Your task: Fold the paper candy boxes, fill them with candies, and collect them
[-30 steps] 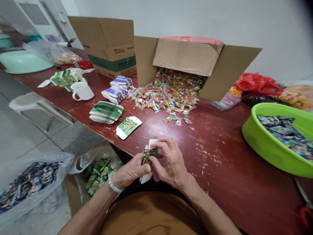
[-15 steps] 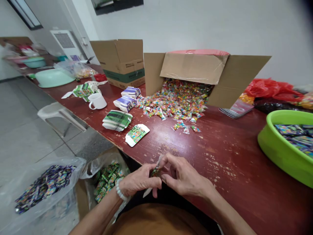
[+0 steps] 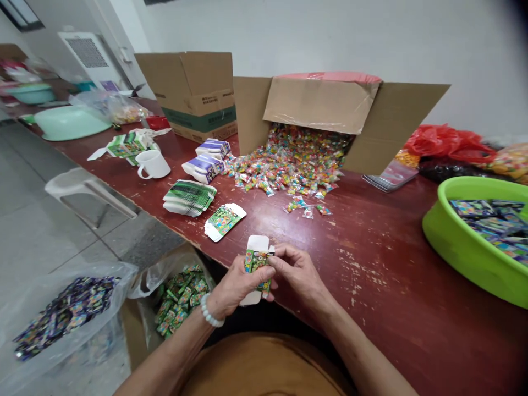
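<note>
My left hand [image 3: 241, 283] is closed around a small green printed carton [image 3: 259, 263], held at the table's front edge with its white end flaps sticking out at top and bottom. The thumb lies across the carton's front. My right hand [image 3: 297, 272] pinches the carton's upper right side, by a small flap. Just beyond, another green carton [image 3: 225, 221], flattened, lies on the table, beside a fanned stack of flat green cartons [image 3: 190, 198]. Wrapped candies [image 3: 295, 165] spill from a cardboard box [image 3: 319, 110] lying on its side.
A green basin [image 3: 466, 253] with dark packets stands at the right. Purple cartons [image 3: 204, 168], a white mug [image 3: 153, 164] and another cardboard box [image 3: 193, 99] are to the left. Below, a plastic bag [image 3: 119, 286] holds purple packets, beside a box of green packets [image 3: 181, 300]. A white stool [image 3: 70, 184] stands left.
The carton has turned upright in my hands, so its printed front and top flap now show. My right hand has shifted slightly to its upper right side. The view has shifted a little.
</note>
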`<state>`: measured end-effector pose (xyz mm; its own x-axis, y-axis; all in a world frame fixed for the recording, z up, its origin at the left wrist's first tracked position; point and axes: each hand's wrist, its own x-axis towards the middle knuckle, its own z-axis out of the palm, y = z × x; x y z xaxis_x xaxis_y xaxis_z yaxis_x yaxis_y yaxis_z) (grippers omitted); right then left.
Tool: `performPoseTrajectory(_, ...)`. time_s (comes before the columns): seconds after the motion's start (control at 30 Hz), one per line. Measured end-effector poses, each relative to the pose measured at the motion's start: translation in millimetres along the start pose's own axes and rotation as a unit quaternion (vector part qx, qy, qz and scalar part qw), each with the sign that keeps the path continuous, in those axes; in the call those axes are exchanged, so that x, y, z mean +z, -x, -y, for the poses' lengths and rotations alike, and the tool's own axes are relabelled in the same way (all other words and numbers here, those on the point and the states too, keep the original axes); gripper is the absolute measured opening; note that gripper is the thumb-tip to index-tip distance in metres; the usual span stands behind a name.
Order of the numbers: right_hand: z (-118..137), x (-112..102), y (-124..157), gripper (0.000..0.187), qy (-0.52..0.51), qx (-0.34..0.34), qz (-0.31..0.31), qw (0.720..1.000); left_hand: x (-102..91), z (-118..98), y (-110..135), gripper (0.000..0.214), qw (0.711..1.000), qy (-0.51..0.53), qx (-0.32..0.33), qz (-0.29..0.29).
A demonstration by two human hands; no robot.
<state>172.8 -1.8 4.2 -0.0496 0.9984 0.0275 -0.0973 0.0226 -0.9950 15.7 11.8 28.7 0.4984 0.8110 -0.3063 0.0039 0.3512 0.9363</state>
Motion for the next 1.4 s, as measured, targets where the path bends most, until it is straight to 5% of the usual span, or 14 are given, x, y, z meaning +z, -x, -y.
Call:
performPoseTrajectory(0.13,-1,-7,-2,0.024,0.048,0.014,-0.051,0.997,0.4,5,-2,0.032,0.995,-0.056,0.067,-0.042)
performPoseTrajectory(0.23,2,-10,-2,0.022,0.076,0.005,-0.071,0.995,1.1,11,0,0.049,0.985,-0.040,0.118,-0.119)
performPoseTrajectory(0.4,1,1,2,0.026,-0.028,-0.022,-0.081,0.996,7.5,25,6,0.054,0.962,-0.065,0.179,-0.197)
performPoseTrajectory(0.57,-6,6,5,0.028,-0.072,-0.027,-0.075,0.994,7.5,18,8,0.048,0.971,-0.055,0.162,-0.169)
performPoseTrajectory(0.83,-3,-9,-2,0.027,-0.065,0.058,-0.029,0.996,0.8,5,5,0.023,0.986,-0.044,0.103,-0.125)
performPoseTrajectory(1.0,2,-12,-7,0.029,-0.084,0.037,-0.021,0.996,-2.0,5,3,0.023,0.979,-0.076,0.123,-0.144)
performPoseTrajectory(1.17,-1,-11,-2,0.017,0.026,-0.002,0.011,1.000,-1.3,8,3,0.035,0.983,0.051,0.106,-0.140)
performPoseTrajectory(1.3,-2,-8,2,0.013,0.086,-0.074,-0.049,0.992,4.1,13,6,0.040,0.986,0.159,0.009,-0.046)
performPoseTrajectory(1.4,2,-8,3,0.013,0.142,-0.113,-0.014,0.983,8.3,15,6,0.052,0.980,0.191,-0.055,0.013)
